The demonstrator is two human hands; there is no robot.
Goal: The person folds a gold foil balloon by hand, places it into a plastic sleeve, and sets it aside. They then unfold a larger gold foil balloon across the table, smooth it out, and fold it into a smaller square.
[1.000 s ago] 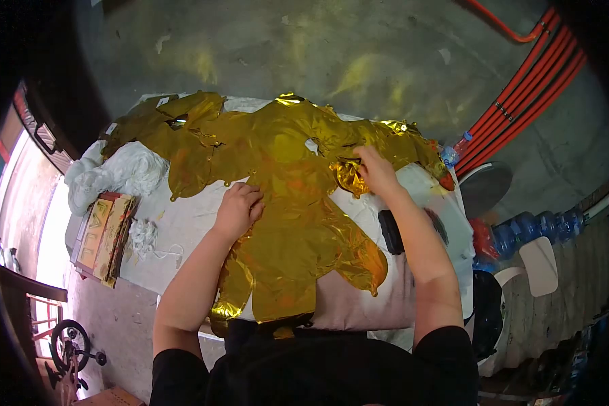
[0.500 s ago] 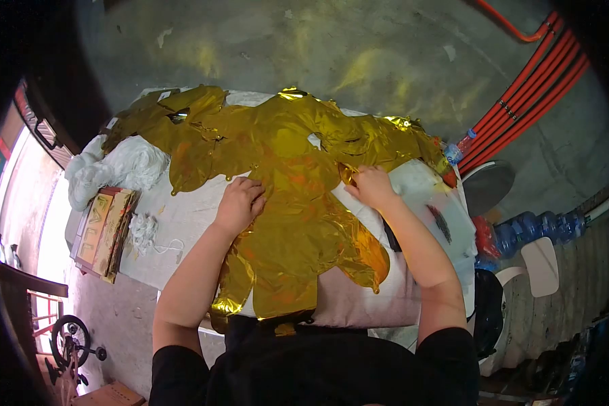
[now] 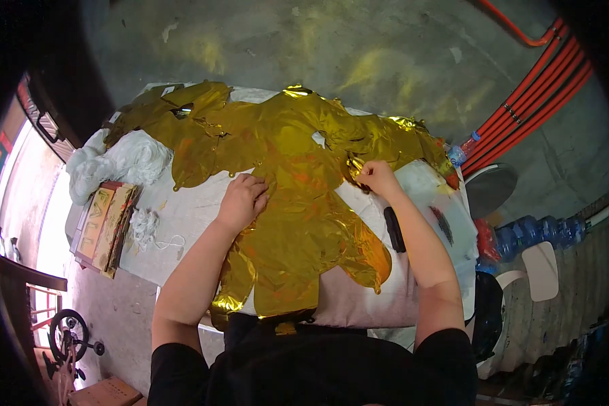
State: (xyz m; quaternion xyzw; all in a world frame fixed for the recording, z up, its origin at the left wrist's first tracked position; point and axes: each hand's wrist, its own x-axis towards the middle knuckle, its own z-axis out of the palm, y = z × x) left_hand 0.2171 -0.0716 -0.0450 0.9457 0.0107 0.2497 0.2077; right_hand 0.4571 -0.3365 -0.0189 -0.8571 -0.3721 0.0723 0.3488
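Flat, crinkled gold foil balloons (image 3: 294, 240) are spread in overlapping layers over a white-covered table (image 3: 203, 196), and one part reaches down toward my body. Small rounded tabs show at some of their tips. My left hand (image 3: 245, 201) rests at the left edge of the middle piece, its fingers curled against the foil. On the other side, my right hand (image 3: 380, 178) is closed in a pinch at a bunched, shiny fold of foil. Its fingertips are partly hidden. Beneath the right forearm lies a slim black object (image 3: 393, 230).
White string hanks (image 3: 139, 162) and a smaller tangle (image 3: 144, 227) lie left, beside a printed box (image 3: 101, 230). A plastic bottle (image 3: 465, 147) stands at the right corner. Beyond are red pipes (image 3: 521, 101), a round stool (image 3: 492, 189), large blue bottles (image 3: 541, 231) and a small bike (image 3: 69, 335).
My right hand has shifted slightly up and right, and the foil fold beside it stands out more. More of the black object shows. My left hand has barely moved.
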